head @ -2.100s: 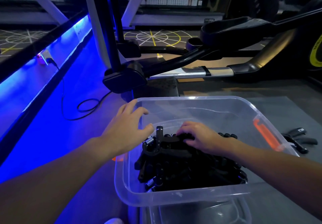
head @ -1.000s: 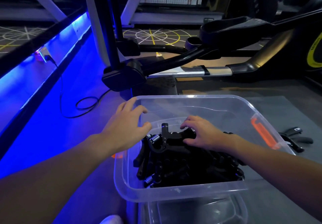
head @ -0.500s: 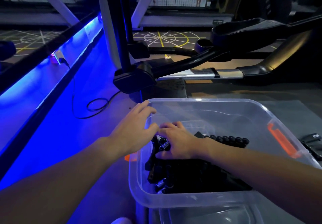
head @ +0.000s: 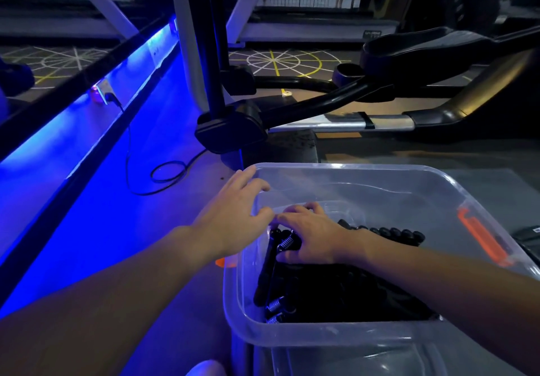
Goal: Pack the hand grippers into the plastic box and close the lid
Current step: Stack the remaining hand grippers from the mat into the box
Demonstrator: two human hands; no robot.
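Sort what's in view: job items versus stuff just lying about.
Job: clear plastic box; black hand grippers piled inside it; its orange latch; left hand resting on the rim; right hand gripping the top gripper.
Lying about: coiled black cable on the floor; black exercise machine behind; blue light strip.

1. One clear plastic box [head: 380, 177].
2. Two hands: left hand [head: 230, 215], right hand [head: 309, 235].
3. Black hand grippers [head: 336, 291], heaped under the right fingers: too tangled to count.
4. Two orange latches: right latch [head: 482, 238], left latch [head: 225, 262].
5. One cable [head: 163, 177], left of the left fingers.
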